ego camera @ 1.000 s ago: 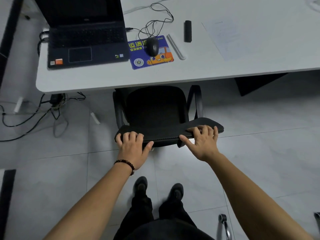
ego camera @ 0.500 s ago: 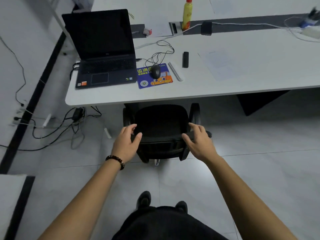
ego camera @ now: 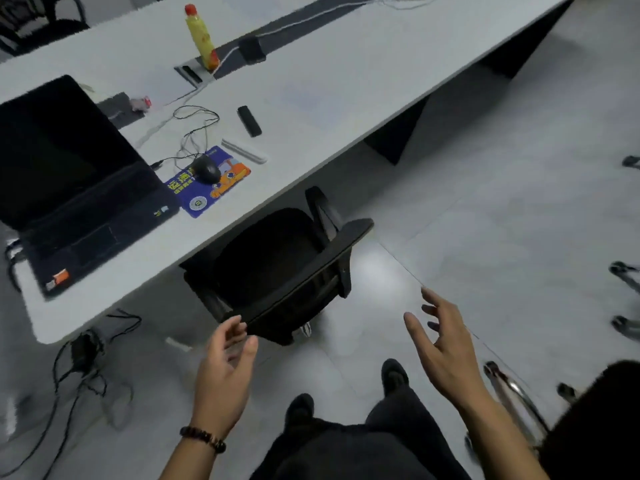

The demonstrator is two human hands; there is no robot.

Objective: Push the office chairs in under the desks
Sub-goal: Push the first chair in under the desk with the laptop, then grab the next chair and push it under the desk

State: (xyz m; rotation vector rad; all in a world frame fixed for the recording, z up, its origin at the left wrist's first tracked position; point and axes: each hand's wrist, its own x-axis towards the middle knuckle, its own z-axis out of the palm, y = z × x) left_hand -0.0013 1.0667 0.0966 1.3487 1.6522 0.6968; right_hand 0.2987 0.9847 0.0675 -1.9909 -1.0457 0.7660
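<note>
Under the white desk (ego camera: 311, 98), the black office chair (ego camera: 270, 258) is tucked partway in, backrest (ego camera: 306, 273) sticking out. The left hand (ego camera: 225, 368) is held loose and empty right by the backrest's end, contact can't be made out tbh. The right hand (ego camera: 443, 355) is spread wide, nothing gripped, well clear.

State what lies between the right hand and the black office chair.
Only bare grey floor tile separates the right hand from the office chair, as the head view shows.

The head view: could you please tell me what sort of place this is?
Probably an office: a white desk with an open laptop and mouse, and a black office chair partly under it.
</note>
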